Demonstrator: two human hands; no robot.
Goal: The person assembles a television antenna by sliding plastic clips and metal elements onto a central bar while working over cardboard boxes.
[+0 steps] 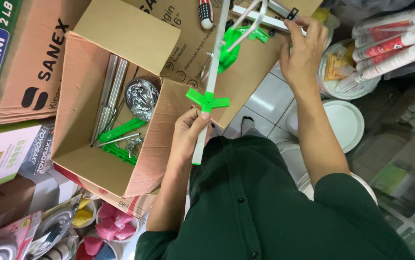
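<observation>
The white pole (211,86) runs upright through the middle of the view, just right of the open box (96,144), and the left hand (188,137) is wrapped around its lower part, thumb pressed up just under the green cross-shaped joint (207,101) fitted on it. Below the hand a short white length shows with a green tip. Higher up the pole sits a second green piece (231,45), with white hanger-like arms (253,14) spreading from it above the box's far flap. The right hand (304,45) is up there, right of the pole, fingers pinched narrow on the end of one white arm beside a small black clip (292,13). Inside the box, left of the pole, lie a bundle of metal tubes (111,94), a shiny plastic bag of small parts (141,96) and loose green plastic pieces (120,139) on the cardboard floor. A red-and-white screwdriver handle (206,13) rests on the flap above the box. Left of the box, more cartons are stacked (29,72). Right of the box, past the right forearm, a white bucket lid (345,123) sits on the floor, and beyond it a tub holds long white tubes (390,43) with red labels. The person's dark green shirt (265,207) fills the bottom of the view, below the box.
</observation>
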